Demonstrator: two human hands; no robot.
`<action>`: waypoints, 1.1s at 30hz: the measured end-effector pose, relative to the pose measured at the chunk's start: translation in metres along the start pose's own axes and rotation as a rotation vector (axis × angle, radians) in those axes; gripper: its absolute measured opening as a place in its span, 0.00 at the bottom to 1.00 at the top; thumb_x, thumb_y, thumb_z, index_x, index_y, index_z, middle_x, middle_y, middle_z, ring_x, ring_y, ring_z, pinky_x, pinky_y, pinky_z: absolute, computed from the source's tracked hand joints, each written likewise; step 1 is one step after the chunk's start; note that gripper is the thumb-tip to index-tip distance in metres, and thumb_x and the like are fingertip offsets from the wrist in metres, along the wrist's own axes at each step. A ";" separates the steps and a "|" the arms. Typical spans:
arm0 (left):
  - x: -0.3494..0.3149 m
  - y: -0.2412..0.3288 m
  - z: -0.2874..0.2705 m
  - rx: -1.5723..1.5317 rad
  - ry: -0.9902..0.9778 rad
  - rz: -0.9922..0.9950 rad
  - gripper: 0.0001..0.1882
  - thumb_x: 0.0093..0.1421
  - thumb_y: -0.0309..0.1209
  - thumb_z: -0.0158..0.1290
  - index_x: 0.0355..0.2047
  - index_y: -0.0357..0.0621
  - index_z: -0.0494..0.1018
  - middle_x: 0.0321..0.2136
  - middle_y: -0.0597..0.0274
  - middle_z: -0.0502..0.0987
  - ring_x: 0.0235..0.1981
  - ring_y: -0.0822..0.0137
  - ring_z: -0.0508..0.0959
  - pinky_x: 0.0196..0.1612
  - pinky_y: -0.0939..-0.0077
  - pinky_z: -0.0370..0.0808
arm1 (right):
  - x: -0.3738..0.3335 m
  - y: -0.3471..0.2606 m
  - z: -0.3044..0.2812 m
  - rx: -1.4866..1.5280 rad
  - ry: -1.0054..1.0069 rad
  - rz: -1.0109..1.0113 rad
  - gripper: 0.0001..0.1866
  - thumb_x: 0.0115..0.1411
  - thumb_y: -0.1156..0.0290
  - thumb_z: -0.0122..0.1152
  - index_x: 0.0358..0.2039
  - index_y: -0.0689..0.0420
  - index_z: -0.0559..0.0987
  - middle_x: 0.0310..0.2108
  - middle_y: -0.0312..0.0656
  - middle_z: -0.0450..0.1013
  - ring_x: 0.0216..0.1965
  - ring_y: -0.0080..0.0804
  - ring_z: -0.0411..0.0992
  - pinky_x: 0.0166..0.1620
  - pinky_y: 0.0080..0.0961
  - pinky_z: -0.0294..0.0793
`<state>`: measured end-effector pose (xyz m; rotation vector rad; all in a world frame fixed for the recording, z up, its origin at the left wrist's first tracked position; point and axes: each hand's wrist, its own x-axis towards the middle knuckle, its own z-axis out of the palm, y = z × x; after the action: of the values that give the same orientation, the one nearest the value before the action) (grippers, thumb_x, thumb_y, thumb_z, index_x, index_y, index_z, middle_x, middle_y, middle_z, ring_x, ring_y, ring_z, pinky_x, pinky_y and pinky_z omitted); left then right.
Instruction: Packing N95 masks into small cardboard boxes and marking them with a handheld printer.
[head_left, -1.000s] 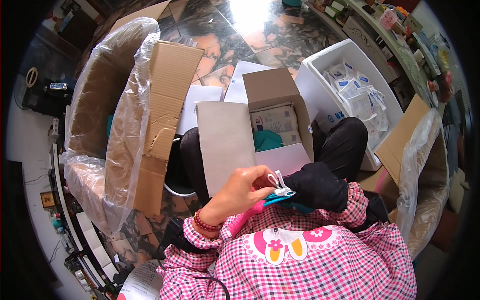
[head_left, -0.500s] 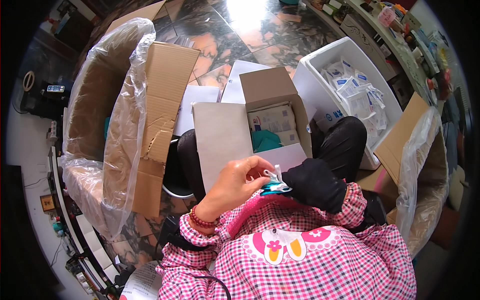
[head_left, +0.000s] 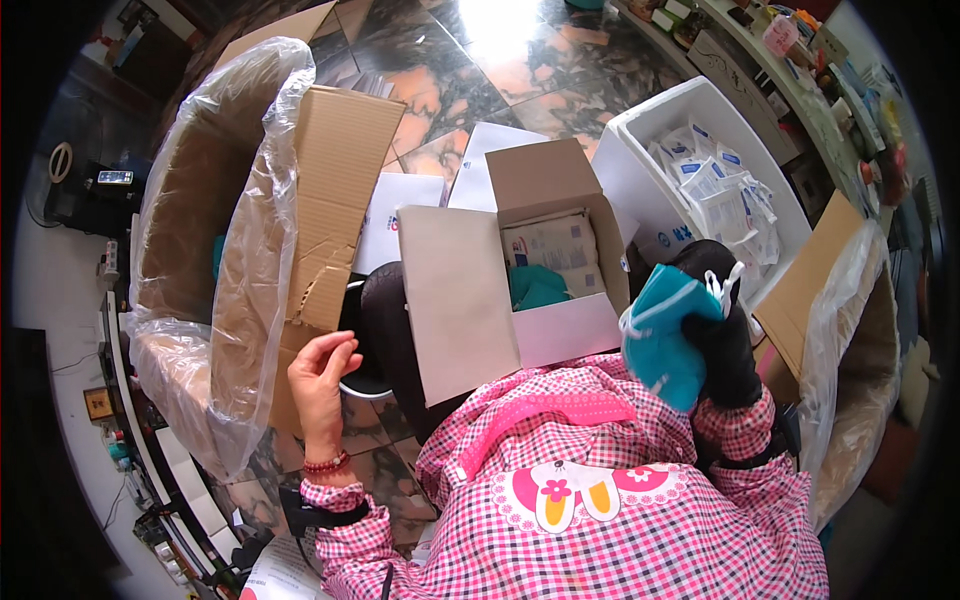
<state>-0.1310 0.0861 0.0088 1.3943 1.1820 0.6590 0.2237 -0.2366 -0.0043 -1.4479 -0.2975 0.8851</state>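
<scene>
My right hand [head_left: 722, 355], in a black glove, is closed around a teal folded face mask [head_left: 660, 325] with white straps, raised at the right above my lap. It may be more than one mask; I cannot tell. My left hand [head_left: 325, 385], bare with a red bead bracelet, is at the left beside a dark bin [head_left: 367, 375]. Its thumb and fingers are pinched together; anything between them is too small to make out. Between my knees an opened white box [head_left: 565, 335] holds printed white packets [head_left: 550, 245] and a teal mask [head_left: 537, 287].
A tall carton [head_left: 335, 190] with a clear plastic liner [head_left: 250, 250] stands left. At the right are a white foam box [head_left: 625, 150] of small white packets [head_left: 720, 190] and another lined carton [head_left: 845, 370]. White boxes [head_left: 400, 215] lie beyond my knees on the marbled floor [head_left: 560, 115].
My hands were together at the mask's straps. The left has moved away to the left beside the bin; the right has carried the mask rightward and up.
</scene>
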 end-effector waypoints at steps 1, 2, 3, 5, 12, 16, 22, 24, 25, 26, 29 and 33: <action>-0.002 -0.012 -0.010 0.040 0.013 0.016 0.06 0.61 0.21 0.58 0.39 0.35 0.80 0.33 0.61 0.81 0.32 0.74 0.80 0.38 0.82 0.81 | 0.007 0.000 0.002 -0.058 -0.024 -0.046 0.17 0.61 0.75 0.63 0.51 0.60 0.77 0.43 0.40 0.78 0.43 0.33 0.78 0.51 0.33 0.78; -0.002 -0.026 -0.016 0.080 0.026 0.032 0.05 0.60 0.20 0.59 0.38 0.35 0.80 0.32 0.62 0.81 0.32 0.75 0.80 0.38 0.81 0.81 | 0.013 -0.001 0.003 -0.116 -0.048 -0.094 0.17 0.61 0.74 0.63 0.51 0.61 0.77 0.43 0.40 0.78 0.42 0.32 0.78 0.50 0.32 0.78; 0.000 -0.039 -0.016 0.124 0.049 0.051 0.05 0.59 0.20 0.60 0.37 0.35 0.79 0.31 0.63 0.81 0.32 0.75 0.80 0.38 0.81 0.81 | 0.016 -0.004 0.013 -0.117 -0.056 -0.094 0.17 0.61 0.74 0.63 0.51 0.61 0.77 0.43 0.40 0.78 0.42 0.32 0.78 0.50 0.32 0.78; 0.007 -0.067 -0.016 0.347 0.105 0.166 0.04 0.56 0.19 0.61 0.34 0.36 0.80 0.29 0.63 0.81 0.30 0.74 0.80 0.36 0.79 0.79 | 0.018 -0.013 0.041 0.039 -0.064 0.067 0.17 0.62 0.71 0.63 0.51 0.60 0.77 0.43 0.39 0.77 0.44 0.31 0.76 0.50 0.32 0.77; 0.032 -0.108 -0.005 0.825 0.117 0.407 0.06 0.55 0.20 0.57 0.33 0.40 0.81 0.33 0.52 0.81 0.34 0.53 0.82 0.40 0.65 0.78 | 0.044 0.008 0.070 -0.240 -0.200 -0.112 0.19 0.66 0.68 0.58 0.55 0.62 0.73 0.50 0.43 0.75 0.53 0.38 0.74 0.55 0.36 0.75; 0.044 -0.127 0.001 1.205 0.049 0.369 0.07 0.56 0.21 0.55 0.35 0.43 0.80 0.34 0.52 0.81 0.35 0.51 0.81 0.40 0.61 0.78 | 0.047 0.012 0.079 0.031 -0.110 0.097 0.19 0.68 0.64 0.56 0.55 0.60 0.74 0.49 0.40 0.75 0.52 0.31 0.73 0.56 0.32 0.72; 0.073 -0.163 -0.011 1.199 -0.005 0.323 0.07 0.57 0.22 0.52 0.31 0.42 0.80 0.33 0.50 0.80 0.38 0.50 0.80 0.43 0.59 0.77 | 0.063 0.044 0.064 0.257 -0.081 0.155 0.21 0.70 0.61 0.52 0.58 0.60 0.71 0.51 0.41 0.74 0.51 0.32 0.73 0.55 0.32 0.73; 0.076 -0.171 -0.008 1.203 -0.018 0.289 0.06 0.55 0.24 0.56 0.33 0.42 0.81 0.35 0.50 0.80 0.39 0.50 0.80 0.44 0.59 0.77 | 0.061 0.041 0.060 0.304 -0.110 0.146 0.22 0.70 0.61 0.50 0.59 0.60 0.69 0.52 0.43 0.73 0.51 0.35 0.74 0.56 0.33 0.74; 0.072 -0.174 -0.011 1.161 0.017 0.285 0.07 0.54 0.24 0.57 0.34 0.42 0.80 0.36 0.50 0.80 0.39 0.49 0.80 0.45 0.59 0.77 | 0.059 0.039 0.061 0.327 -0.123 0.156 0.22 0.70 0.61 0.50 0.59 0.60 0.69 0.52 0.43 0.73 0.51 0.35 0.74 0.56 0.34 0.73; 0.067 -0.176 -0.014 1.119 0.052 0.281 0.08 0.54 0.24 0.59 0.35 0.42 0.80 0.36 0.49 0.80 0.39 0.49 0.80 0.45 0.59 0.77 | 0.058 0.036 0.066 0.350 -0.136 0.167 0.22 0.70 0.62 0.51 0.60 0.59 0.69 0.52 0.43 0.73 0.52 0.35 0.73 0.57 0.34 0.73; 0.059 -0.177 -0.013 1.056 0.106 0.330 0.10 0.54 0.26 0.60 0.38 0.42 0.80 0.38 0.48 0.81 0.41 0.48 0.80 0.46 0.59 0.77 | 0.055 0.034 0.071 0.353 -0.127 0.158 0.23 0.69 0.62 0.52 0.61 0.59 0.68 0.54 0.42 0.72 0.53 0.35 0.72 0.58 0.35 0.72; 0.046 -0.151 0.005 0.948 0.087 0.213 0.09 0.60 0.28 0.55 0.40 0.39 0.78 0.37 0.46 0.81 0.40 0.47 0.81 0.44 0.59 0.78 | 0.057 0.040 0.069 0.396 -0.213 0.140 0.25 0.68 0.62 0.54 0.62 0.59 0.66 0.56 0.42 0.70 0.55 0.36 0.71 0.59 0.35 0.71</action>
<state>-0.1535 0.1048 -0.1462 2.3188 1.5107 0.2848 0.2012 -0.1526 -0.0496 -1.0184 -0.1665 1.1444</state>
